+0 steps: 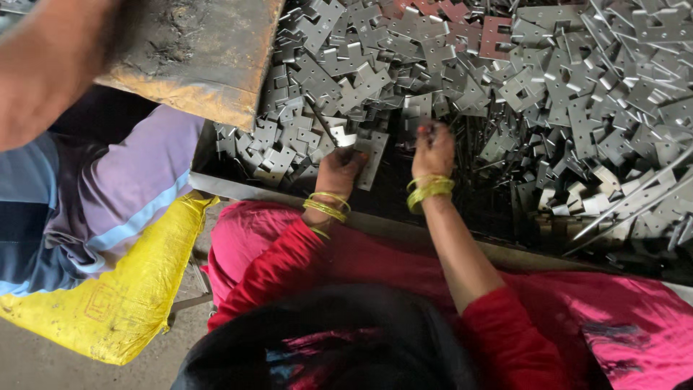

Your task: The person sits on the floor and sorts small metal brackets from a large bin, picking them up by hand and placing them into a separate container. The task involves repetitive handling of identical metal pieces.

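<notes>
My left hand, with yellow bangles on the wrist, grips a small flat grey hinge plate at the near edge of the heap. A thin metal rod sticks up and to the left from that plate. My right hand, also bangled, is a little to the right. Its fingertips are pinched together on what looks like a thin metal pin, mostly hidden by the fingers. Both hands are over a dark gap in front of a big pile of grey stamped hinge plates. Red sleeves cover both arms.
Thin metal pins lie to the right of my hands, and long rods lie at the far right. Another person's bare forearm crosses the top left above a rusty metal sheet. A yellow sack lies at the lower left, pink cloth at the lower right.
</notes>
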